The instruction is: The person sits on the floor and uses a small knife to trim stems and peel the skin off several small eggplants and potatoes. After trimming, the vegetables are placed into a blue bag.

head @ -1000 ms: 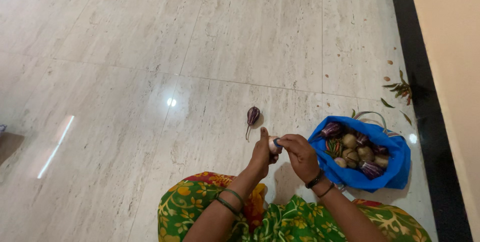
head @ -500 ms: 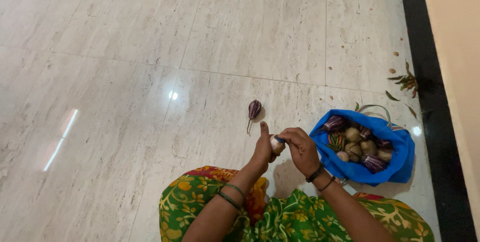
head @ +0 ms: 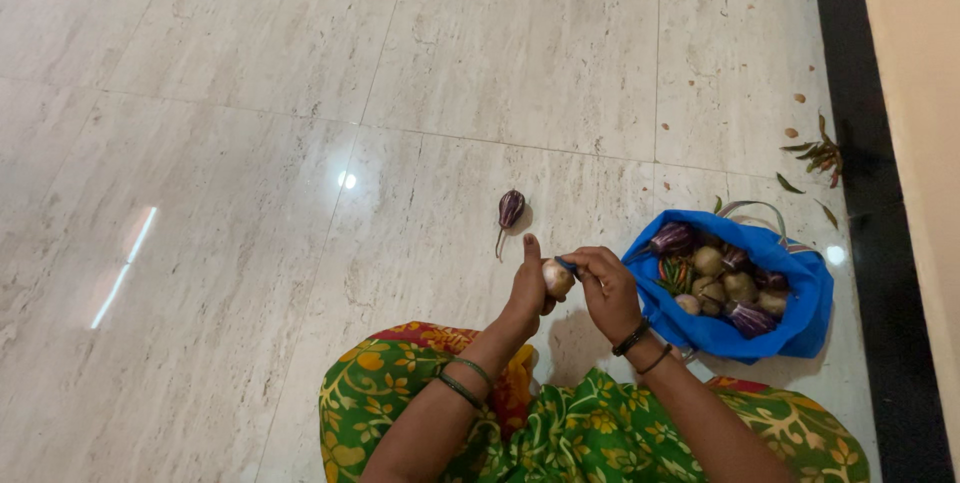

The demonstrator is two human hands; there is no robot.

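Fingers of your left hand (head: pixel 527 288) are wrapped around a small round pale onion (head: pixel 556 277), thumb raised straight up beside it. Your right hand (head: pixel 604 286) has its fingertips (head: pixel 578 263) pinched together on a small blue-handled tool (head: pixel 566 265) pressed against the onion's top. You hold the onion just above your green floral-print lap (head: pixel 560 433), over the pale marble tile floor (head: pixel 300 143). Just beyond your hands lies a small striped purple brinjal (head: pixel 510 209) with a long stalk. To your right sits an open blue fabric bag (head: pixel 790 328) filled with potatoes, more brinjals and chillies. Farther right, dry leaves (head: pixel 815 155) lie near the dark floor border (head: pixel 870 193).
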